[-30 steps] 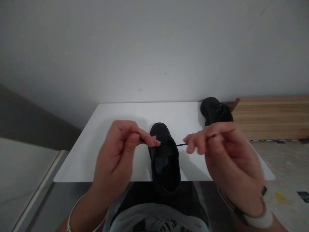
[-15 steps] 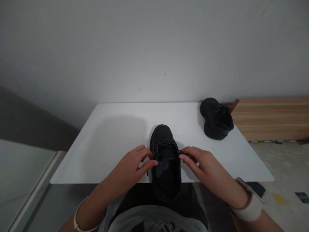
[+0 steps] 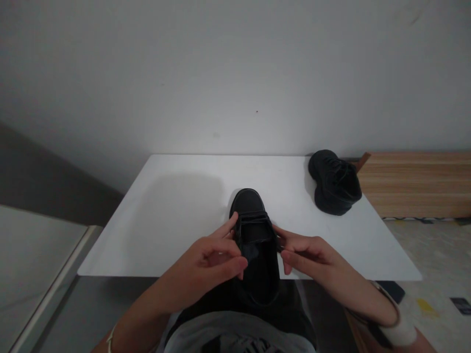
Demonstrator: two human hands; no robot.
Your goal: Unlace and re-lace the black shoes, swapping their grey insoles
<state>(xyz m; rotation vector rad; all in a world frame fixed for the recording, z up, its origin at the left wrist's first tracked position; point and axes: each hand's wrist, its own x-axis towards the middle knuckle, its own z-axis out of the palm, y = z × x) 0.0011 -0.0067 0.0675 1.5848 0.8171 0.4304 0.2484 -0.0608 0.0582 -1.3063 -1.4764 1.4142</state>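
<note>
A black shoe stands at the near edge of the white table, toe pointing away from me, heel hanging over the edge. My left hand is at the shoe's left side, fingers curled and pinched at the lace area. My right hand is at the right side, its fingers also pinched by the eyelets. What each pinch holds is too dark to make out, likely the black lace. A second black shoe sits at the table's far right corner.
A plain wall rises behind the table. A low wooden bench stands to the right, past the second shoe. The floor on the right carries small dark objects. My lap is just below the table edge.
One second ago both hands were raised, pulling the lace ends out sideways. They have dropped to the shoe and now pinch at its eyelets on either side.
</note>
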